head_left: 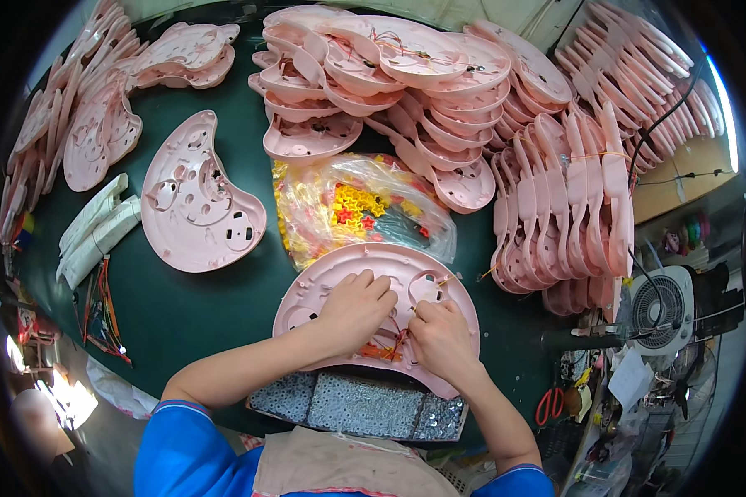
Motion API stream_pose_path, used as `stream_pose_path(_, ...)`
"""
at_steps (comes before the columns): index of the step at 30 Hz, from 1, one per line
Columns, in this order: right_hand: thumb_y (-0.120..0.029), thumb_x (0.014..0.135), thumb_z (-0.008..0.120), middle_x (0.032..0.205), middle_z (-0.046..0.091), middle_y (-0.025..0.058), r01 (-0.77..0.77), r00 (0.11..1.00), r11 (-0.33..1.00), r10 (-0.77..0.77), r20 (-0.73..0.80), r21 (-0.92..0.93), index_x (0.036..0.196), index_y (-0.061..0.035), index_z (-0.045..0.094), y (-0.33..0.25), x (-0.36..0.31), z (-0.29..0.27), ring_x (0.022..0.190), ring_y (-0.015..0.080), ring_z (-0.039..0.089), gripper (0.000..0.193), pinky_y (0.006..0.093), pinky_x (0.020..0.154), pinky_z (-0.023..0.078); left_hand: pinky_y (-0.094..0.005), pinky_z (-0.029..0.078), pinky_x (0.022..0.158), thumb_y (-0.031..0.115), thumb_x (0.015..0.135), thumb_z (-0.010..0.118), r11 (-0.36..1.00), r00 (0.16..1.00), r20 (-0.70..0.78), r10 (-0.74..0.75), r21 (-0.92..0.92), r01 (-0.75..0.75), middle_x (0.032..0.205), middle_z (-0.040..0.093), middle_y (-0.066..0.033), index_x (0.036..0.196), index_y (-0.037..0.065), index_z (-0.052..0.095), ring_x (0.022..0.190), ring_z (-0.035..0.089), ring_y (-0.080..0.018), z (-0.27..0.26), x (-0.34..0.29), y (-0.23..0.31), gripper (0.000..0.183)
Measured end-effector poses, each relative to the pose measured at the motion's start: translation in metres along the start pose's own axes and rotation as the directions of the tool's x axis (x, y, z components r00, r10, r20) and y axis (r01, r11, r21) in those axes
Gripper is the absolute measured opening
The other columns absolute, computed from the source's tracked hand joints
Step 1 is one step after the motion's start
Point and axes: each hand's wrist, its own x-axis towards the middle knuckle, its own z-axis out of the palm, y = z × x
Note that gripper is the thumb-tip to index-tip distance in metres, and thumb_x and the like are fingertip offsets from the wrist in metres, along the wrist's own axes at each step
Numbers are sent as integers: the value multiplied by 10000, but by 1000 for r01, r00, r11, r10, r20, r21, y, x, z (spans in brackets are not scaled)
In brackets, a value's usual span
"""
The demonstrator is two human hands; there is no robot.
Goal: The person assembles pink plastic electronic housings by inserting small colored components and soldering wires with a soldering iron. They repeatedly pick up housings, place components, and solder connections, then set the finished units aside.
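A curved pink plastic shell (307,291) lies hollow side up in front of me, with posts and cut-outs inside. My left hand (358,311) rests on its inner left part, fingers bent and slightly apart, no object visible in them. My right hand (443,335) is closed in a pinch over the shell's right side; its fingertips hide whatever they hold. Thin red wires (400,335) run between the hands, beside the right fingers. An orange-red strip (380,353) sits low in the shell. A thin stick-like piece (448,280) pokes up near the round opening.
Beyond the shell lies a clear plastic bag (307,207) of yellow and red star pieces. Another pink shell (192,199) is at left, near white bundles (99,224) and loose wires (104,319). Stacked shells (439,62) crowd the back and right. Red-handled scissors (549,406) and a fan (661,308) are at right.
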Motion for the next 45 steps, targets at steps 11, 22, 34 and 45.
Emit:
stream_pose_path(11,-198,835,815,715,583,75,-547,805,833,551,-218,86,1233,-30,668,29,-96,-40,647,261,606,456,407,596,503,-477,492,857,126,852,759,956,913,-285,-294,-113,272,967,649,-138,1013,21,668,958,622,-378,-83,-65,-16,213)
stream_pose_path(22,-121,1057,572,856,702,43,50,530,686,597,-602,725,1278,60,591,89,37,-76,658,47,572,286,237,571,455,-328,588,848,312,1121,501,217,608,-196,-769,-975,-40,1159,701,-168,1367,-7,514,1002,700,-206,-106,-106,-48,403)
stream_pose_path(34,-354,1019,686,850,692,126,101,676,141,716,-172,985,1506,-27,326,95,283,-79,534,154,634,689,293,482,534,-474,454,1146,297,1094,560,-274,264,175,-948,-872,-405,1347,596,-161,1475,36,455,1290,557,-287,-26,-126,-130,474)
stream_pose_path(45,-789,997,345,1517,517,247,-219,923,54,337,188,974,1637,-72,232,91,49,-83,1252,398,656,967,390,698,662,-388,546,1041,54,886,571,-58,658,37,-752,-998,-9,1397,625,-188,1417,-96,499,1209,677,-267,-77,-123,-57,556)
